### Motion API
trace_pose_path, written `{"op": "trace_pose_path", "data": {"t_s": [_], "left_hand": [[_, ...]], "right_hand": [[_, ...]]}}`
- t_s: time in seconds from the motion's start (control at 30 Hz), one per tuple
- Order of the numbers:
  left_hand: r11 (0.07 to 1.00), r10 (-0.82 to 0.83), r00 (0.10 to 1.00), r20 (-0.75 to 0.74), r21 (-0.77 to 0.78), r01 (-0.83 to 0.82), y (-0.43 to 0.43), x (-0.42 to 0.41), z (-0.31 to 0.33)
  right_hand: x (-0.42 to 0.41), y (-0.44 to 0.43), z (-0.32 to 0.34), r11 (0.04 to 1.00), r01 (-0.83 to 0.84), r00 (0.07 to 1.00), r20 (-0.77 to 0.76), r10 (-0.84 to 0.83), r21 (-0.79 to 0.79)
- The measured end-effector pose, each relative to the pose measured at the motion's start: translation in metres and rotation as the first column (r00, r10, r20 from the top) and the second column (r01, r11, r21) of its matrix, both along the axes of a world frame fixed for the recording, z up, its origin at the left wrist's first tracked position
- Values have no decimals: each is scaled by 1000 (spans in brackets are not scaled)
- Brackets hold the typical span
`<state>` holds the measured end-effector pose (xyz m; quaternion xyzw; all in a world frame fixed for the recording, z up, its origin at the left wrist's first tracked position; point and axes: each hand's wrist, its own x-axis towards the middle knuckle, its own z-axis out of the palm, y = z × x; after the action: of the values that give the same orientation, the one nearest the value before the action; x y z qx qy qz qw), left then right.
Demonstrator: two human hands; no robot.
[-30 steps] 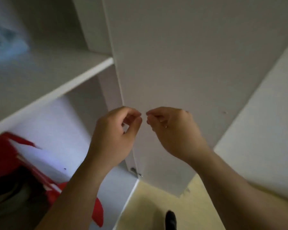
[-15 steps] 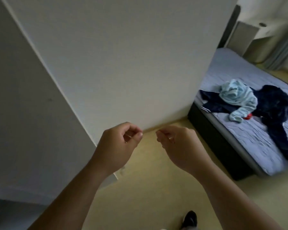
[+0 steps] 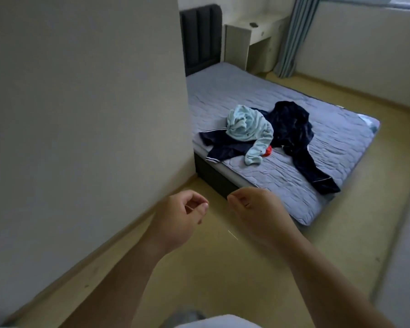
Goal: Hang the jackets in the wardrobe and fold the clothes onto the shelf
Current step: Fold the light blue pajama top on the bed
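Clothes [image 3: 265,131] heaped on bed [image 3: 341,143] (right of wall [image 3: 81,114]); nightstand [image 3: 249,43] probably behind.

A crumpled light blue garment [image 3: 247,129] is lying on the bed [image 3: 329,129], resting partly on a dark navy jacket with white stripes [image 3: 223,144] that is spreading toward the bed's near edge. Just to the right, a second dark navy garment [image 3: 296,136] is sprawling, one long part trailing toward the bed's near corner. A small red item [image 3: 268,151] is peeking out between them.
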<state>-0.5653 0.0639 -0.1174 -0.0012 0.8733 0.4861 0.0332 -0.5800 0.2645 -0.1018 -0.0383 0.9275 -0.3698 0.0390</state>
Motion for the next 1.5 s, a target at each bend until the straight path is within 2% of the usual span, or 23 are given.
{"op": "trace_pose_path", "data": {"t_s": [0.27, 0.4, 0.57, 0.83, 1.0, 1.23, 1.4, 1.5], "left_hand": [[987, -156, 979, 132, -16, 160, 68, -165, -47], [979, -200, 960, 197, 12, 201, 84, -272, -76], [967, -254, 918, 306, 68, 245, 104, -396, -93], [954, -287, 872, 395, 35, 298, 151, -539, -118], [970, -215, 812, 543, 22, 242, 192, -610, -172], [982, -78, 684, 726, -64, 179, 227, -710, -265], [984, 0, 611, 792, -109, 141, 234, -769, -338], [987, 25, 580, 814, -112, 116, 232, -794, -379]], "right_hand": [[-136, 77, -47, 988, 154, 973, 174, -155, 20], [-218, 97, -70, 973, 207, 948, 227, -224, 98], [-309, 119, -82, 959, 230, 909, 316, -273, 167], [-439, 162, -123, 944, 272, 857, 398, -326, 188], [-534, 195, -198, 944, 287, 790, 516, -330, 164], [-670, 221, -332, 976, 178, 649, 730, -214, 128], [-749, 221, -433, 990, 116, 591, 796, -132, 78], [-776, 215, -496, 979, 199, 528, 836, -151, 51]]}}
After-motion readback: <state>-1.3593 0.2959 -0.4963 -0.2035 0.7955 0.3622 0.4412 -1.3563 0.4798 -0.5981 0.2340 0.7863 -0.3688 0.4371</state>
